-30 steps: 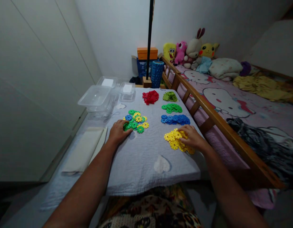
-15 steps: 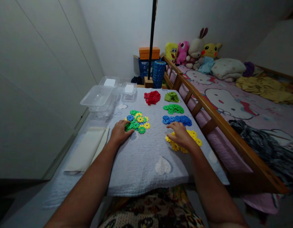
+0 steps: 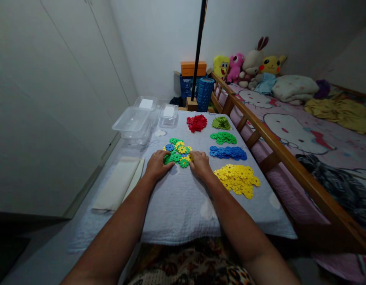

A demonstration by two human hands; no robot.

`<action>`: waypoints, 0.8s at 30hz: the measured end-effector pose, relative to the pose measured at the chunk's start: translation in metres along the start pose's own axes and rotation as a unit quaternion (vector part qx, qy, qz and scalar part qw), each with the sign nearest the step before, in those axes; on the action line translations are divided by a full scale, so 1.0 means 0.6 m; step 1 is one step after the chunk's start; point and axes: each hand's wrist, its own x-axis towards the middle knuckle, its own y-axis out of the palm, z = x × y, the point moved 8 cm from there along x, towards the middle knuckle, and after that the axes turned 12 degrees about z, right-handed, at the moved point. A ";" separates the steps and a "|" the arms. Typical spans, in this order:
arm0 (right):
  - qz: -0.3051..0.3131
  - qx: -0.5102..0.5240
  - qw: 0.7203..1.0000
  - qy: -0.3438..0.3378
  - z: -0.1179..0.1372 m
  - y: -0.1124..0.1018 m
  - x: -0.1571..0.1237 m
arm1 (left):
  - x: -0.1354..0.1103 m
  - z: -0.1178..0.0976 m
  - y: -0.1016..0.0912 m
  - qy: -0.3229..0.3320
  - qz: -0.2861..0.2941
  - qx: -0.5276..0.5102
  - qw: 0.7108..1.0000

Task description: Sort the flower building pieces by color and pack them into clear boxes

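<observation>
A mixed heap of notched, flower-shaped plastic discs (image 3: 182,149) in green, yellow and blue lies mid-table. My left hand (image 3: 158,164) rests at its left edge, thumb and fingers apart around green discs. At the right edge, my right hand (image 3: 201,164) has its fingertips closed on a yellow disc (image 3: 191,157), partly hidden by the fingers. Sorted by colour along the right are a yellow pile (image 3: 238,178), a blue pile (image 3: 229,152), a green pile (image 3: 223,137) and an olive-green pile (image 3: 221,123). Red pieces (image 3: 197,123) form a pile at the back.
Clear plastic containers (image 3: 132,120) stand at the back left, with a smaller lidded one (image 3: 168,114) beside them. A folded cream cloth (image 3: 116,184) lies at the left. The wooden bed rail (image 3: 260,136) runs along the table's right side. A black pole (image 3: 197,51) rises behind.
My right hand has moved left from the yellow pile to the right edge of the mixed heap. My left hand stays at the heap. The whole view has shifted slightly.
</observation>
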 end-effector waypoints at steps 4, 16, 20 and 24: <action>-0.026 0.008 1.000 -0.002 -0.002 -0.006 -0.002 | 0.001 0.000 0.002 0.002 0.002 0.001 1.000; -0.088 0.104 0.990 -0.041 -0.069 -0.105 -0.077 | -0.001 -0.002 0.000 -0.006 0.004 0.004 1.000; -0.132 0.139 0.981 0.013 -0.157 -0.154 -0.155 | 0.002 0.001 0.001 -0.006 0.010 -0.002 1.000; -0.149 0.151 0.970 0.116 -0.258 -0.168 -0.225 | 0.004 0.005 0.001 -0.005 0.010 -0.008 1.000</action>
